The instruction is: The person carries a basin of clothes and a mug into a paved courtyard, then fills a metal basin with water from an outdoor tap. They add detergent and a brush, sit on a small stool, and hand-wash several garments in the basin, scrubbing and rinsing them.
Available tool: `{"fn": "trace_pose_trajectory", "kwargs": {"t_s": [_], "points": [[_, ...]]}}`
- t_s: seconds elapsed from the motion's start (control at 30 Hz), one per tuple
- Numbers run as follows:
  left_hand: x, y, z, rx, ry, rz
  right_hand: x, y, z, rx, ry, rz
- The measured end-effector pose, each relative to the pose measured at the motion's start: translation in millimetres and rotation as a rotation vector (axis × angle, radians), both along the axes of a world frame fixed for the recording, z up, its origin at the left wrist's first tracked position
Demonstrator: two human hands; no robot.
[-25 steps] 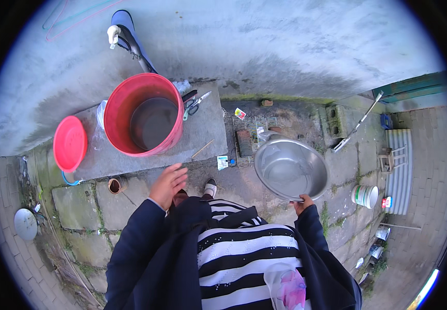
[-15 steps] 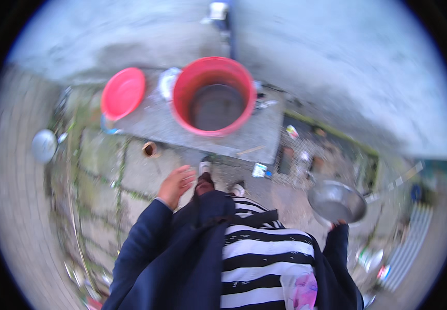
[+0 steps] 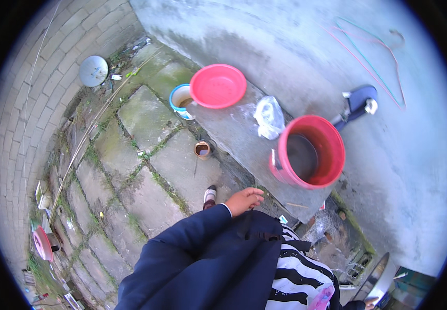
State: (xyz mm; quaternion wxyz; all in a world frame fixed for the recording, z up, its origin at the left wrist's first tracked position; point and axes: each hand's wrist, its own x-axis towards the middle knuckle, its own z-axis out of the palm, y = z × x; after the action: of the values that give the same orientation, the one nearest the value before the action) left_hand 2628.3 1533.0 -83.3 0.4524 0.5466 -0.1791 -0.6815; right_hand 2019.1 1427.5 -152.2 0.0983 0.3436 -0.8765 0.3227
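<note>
- Location: a metal basin, apparently stainless steel, is at the far lower right of the view, tilted, beyond the striped garment; the view cuts off part of it.
- Right hand: gripping the basin at its near rim; the thumb and finger placement cannot be fully made out.
- Left hand: empty, fingers loosely bent, held in front of the navy jacket and touching nothing visible.
- Weight: judged light for its width when empty. Contents cannot be confirmed from this angle; any liquid would add load and shift toward the lower side.
- Stiffness: judged rigid through the wall, with slight flex likely at the rim. Dents are more probable than breakage.
- Surface: smooth metal, expected to be slippery if wet.
- Grip point: take the rim, fingers beneath the lip and thumb over the top. A one-sided hold lets the opposite edge sag; two opposed rim points give better level control.
- Surroundings: a red bucket and a pink shallow basin rest on the stone slab, well apart from the metal basin.
</note>
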Motion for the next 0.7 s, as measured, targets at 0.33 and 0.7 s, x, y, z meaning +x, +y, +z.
{"fn": "trace_pose_trajectory", "kwargs": {"t_s": [0.33,0.7], "points": [[185.1,52.7,-21.4,0.081,0.072,0.371,221.6,-92.9,43.8,0.102,1.586,-0.897],[217.6,-7.4,13.9,0.024,-0.06,0.159,311.3,-6.4,121.9,0.757,4.286,-1.025]]}}
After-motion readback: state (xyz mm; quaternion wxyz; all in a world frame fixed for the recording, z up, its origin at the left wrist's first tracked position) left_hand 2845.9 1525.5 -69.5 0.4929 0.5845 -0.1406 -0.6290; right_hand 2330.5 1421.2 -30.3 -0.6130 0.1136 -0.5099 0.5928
